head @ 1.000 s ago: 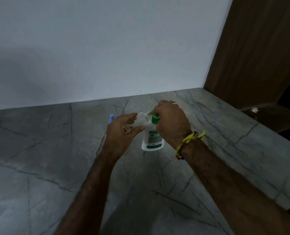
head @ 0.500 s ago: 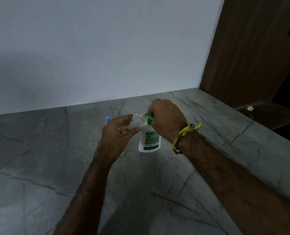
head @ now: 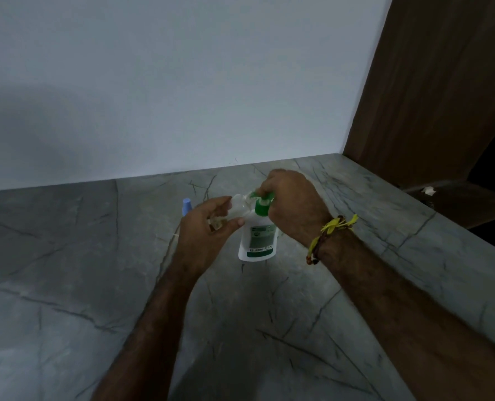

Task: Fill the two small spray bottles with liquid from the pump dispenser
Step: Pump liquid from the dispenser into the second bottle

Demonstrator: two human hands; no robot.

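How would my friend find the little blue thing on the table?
Start at the grey marble table below the white wall. Find the white pump dispenser with the green top in the middle. Just beyond the left hand stands a small pale-blue cap, the only blue thing there.

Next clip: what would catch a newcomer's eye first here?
Mid-counter, the right hand presses the green pump of a white pump dispenser, while the left hand holds a small clear spray bottle at its nozzle. A blue-capped bottle peeks out behind the left hand.

One pump dispenser point(head: 258, 235), two small spray bottles point(head: 238, 208) point(head: 186, 206), two hands point(head: 208, 230) point(head: 294, 204).
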